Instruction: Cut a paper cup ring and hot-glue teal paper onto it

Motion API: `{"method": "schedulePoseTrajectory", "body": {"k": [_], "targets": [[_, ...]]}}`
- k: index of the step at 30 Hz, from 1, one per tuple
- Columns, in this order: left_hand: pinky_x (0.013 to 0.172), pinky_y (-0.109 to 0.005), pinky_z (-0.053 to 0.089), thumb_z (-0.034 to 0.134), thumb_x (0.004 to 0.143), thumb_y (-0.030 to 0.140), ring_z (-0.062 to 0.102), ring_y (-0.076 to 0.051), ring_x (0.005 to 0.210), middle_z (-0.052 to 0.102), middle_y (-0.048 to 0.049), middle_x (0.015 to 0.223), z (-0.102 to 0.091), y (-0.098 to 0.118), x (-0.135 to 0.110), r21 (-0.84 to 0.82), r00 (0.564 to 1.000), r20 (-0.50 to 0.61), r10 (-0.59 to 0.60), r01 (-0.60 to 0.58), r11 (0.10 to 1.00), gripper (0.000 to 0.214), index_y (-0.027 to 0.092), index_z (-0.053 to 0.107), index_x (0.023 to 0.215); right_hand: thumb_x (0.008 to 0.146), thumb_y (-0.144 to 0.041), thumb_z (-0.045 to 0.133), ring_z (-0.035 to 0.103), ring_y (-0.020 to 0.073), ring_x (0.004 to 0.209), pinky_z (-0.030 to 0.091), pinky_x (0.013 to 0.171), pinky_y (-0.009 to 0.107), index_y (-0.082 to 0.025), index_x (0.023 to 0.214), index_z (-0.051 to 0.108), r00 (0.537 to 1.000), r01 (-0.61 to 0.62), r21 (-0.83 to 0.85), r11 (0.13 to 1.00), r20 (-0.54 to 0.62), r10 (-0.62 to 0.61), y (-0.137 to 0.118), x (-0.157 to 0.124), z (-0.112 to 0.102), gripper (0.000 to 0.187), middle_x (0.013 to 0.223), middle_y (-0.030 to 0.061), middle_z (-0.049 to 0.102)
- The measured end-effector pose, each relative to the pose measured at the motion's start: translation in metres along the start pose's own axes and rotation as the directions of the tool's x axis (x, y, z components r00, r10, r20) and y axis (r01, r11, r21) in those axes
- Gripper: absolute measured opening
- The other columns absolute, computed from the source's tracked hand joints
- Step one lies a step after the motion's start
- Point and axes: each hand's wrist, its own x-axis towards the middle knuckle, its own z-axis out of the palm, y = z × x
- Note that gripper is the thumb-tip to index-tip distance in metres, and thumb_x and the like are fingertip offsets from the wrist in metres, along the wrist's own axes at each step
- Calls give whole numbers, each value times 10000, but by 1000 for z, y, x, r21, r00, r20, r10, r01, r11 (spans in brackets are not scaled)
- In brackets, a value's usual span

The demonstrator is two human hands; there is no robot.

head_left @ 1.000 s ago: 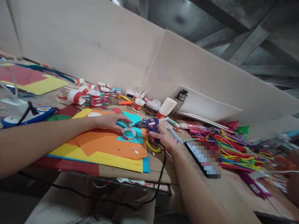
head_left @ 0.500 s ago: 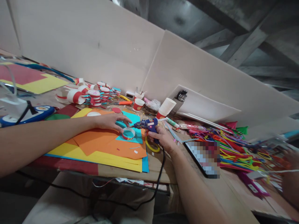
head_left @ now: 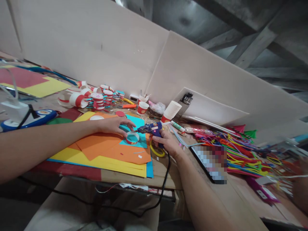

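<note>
A short red-and-white paper cup ring [head_left: 132, 139] stands on a light-blue paper sheet [head_left: 141, 121]. My left hand [head_left: 113, 125] reaches over the stacked paper, its thumb and fingers curved around the ring's left and back rim. A blue hot glue gun [head_left: 157, 129] with a small red light is in my right hand [head_left: 167, 141], fingers wrapped round its handle. The gun's nozzle points left, at the ring's back rim. Whether the tip touches the rim cannot be made out.
Orange sheets [head_left: 101, 144] and yellow sheets [head_left: 115, 165] lie underneath. Cut cups [head_left: 97, 101] crowd the back left; stacked cups [head_left: 171, 110] and a bottle [head_left: 184, 104] stand behind. A phone [head_left: 209, 165] and pipe cleaners [head_left: 243, 157] lie right. The black cord [head_left: 166, 175] hangs over the edge.
Both my hands, the glue gun and the ring stay almost still. At the far right edge, another person's blurred hand has shifted slightly.
</note>
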Motion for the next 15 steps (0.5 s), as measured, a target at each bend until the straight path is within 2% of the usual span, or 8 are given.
{"method": "schedulePoseTrajectory", "body": {"k": [7, 15], "targets": [[974, -289, 451, 660, 804, 491, 591, -223, 1193, 661, -48, 1277, 1, -3, 0, -9, 1000, 1, 19, -19, 1000, 570, 246, 569, 1310, 788, -442, 691, 479, 129, 551, 330, 543, 275, -218, 773, 534, 1000, 2, -11, 1000, 3, -2, 0, 0, -1, 273, 619, -25, 557], [982, -287, 441, 661, 808, 485, 588, -221, 1193, 664, -46, 1274, 0, -3, 0, -9, 1000, 6, 27, -27, 1000, 569, 238, 566, 1313, 774, -436, 698, 466, 125, 544, 320, 539, 270, -218, 800, 537, 1000, -8, 11, 1000, 5, 8, -5, -1, 2, 271, 602, -33, 548]]}}
